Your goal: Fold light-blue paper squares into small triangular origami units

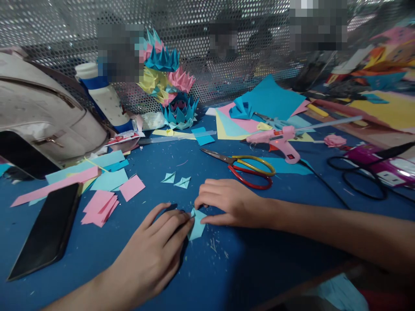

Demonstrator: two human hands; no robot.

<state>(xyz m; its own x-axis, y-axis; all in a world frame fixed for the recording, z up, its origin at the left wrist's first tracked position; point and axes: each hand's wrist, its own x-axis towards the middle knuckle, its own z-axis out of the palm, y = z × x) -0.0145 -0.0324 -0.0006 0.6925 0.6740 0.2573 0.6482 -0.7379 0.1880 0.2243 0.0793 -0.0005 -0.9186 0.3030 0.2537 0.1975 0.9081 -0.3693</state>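
A small light-blue paper piece (196, 225) lies on the blue table (227, 268) between my two hands. My left hand (152, 255) rests palm down, its fingertips pressing the paper's left edge. My right hand (228, 203) comes in from the right and pinches the paper's top corner with curled fingers. Two folded light-blue paper pieces (177, 179) lie just beyond the hands. Red-and-yellow scissors (249, 168) lie behind my right hand.
A black phone (48, 229) and pink paper squares (100, 207) lie at left, a white bag (42, 112) behind them. A pink glue gun (282, 140), coloured sheets (269, 103), stacked paper flowers (168, 82) and a mesh wall (227, 43) stand at the back. Black scissors (356, 177) lie right.
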